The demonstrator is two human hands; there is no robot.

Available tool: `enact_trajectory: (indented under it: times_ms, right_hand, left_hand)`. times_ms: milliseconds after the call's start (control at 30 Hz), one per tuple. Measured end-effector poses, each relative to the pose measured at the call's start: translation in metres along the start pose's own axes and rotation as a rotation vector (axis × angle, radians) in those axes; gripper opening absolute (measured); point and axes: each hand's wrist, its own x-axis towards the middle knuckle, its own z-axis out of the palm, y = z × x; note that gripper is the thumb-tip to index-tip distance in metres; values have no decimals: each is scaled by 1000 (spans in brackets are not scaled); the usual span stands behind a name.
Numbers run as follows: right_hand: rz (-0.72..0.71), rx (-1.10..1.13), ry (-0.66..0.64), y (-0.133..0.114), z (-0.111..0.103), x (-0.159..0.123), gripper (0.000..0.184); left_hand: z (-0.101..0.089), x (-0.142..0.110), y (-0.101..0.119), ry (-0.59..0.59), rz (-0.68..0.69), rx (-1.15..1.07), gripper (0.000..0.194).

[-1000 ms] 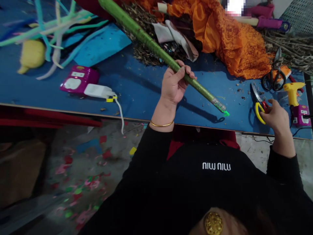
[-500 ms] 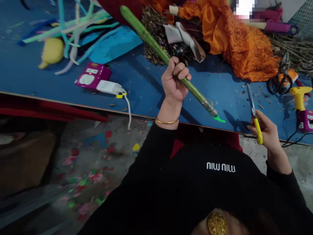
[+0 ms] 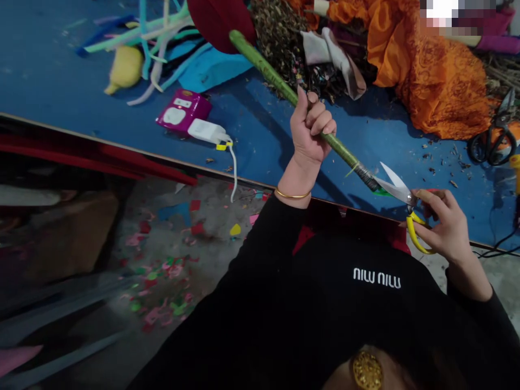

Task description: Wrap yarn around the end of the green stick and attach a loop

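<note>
My left hand (image 3: 312, 127) is closed round a long green-wrapped stick (image 3: 270, 76), which slants down to the right above the blue table. Wire or thread is wound round the stick's lower end (image 3: 365, 176), and a bit of bright green material shows at the tip. In my right hand (image 3: 447, 222) is a pair of scissors (image 3: 400, 190) with yellow handles. Their blades are spread, and the lower one lies over the green tip; whether it touches cannot be made out. Behind the stick's upper end is a dark red piece (image 3: 221, 24).
On the blue table (image 3: 49, 81) lie a purple power socket (image 3: 184, 115) with a white plug, blue-green strips, a yellow object (image 3: 125, 67), a heap of dried plant bits (image 3: 276, 32), orange cloth (image 3: 442, 81) and black-handled scissors (image 3: 493, 143). Scraps litter the floor (image 3: 162, 292).
The scissors have swung left and opened, bringing their blades to the stick's lower end. My left hand still grips the stick. The whole view has shifted, with the table things appearing further right.
</note>
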Motion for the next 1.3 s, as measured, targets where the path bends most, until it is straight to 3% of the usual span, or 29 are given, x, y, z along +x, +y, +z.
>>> enact_trajectory:
  times_ms: [133, 333, 600, 733, 1000, 1300]
  right_hand:
    - [-53, -166, -3, -5, -2, 4, 48]
    - [-64, -278, -10, -14, 6, 10, 49]
    - [-87, -267, -59, -19, 26, 18, 52]
    - [-106, -210, -49, -19, 29, 19, 53]
    - [-98, -14, -125, -17, 20, 22, 56]
    - [-164, -188, -65, -6, 43, 25, 55]
  left_hand:
    - [12, -5, 8, 47, -44, -195, 59]
    - [10, -3, 4, -47, -54, -36, 55]
    - [-1, 1, -4, -119, -75, 81, 54]
    - [-2, 1, -3, -118, -61, 12, 55]
    - [15, -8, 7, -16, -153, -112, 54]
    - [25, -12, 13, -12, -148, -126, 54]
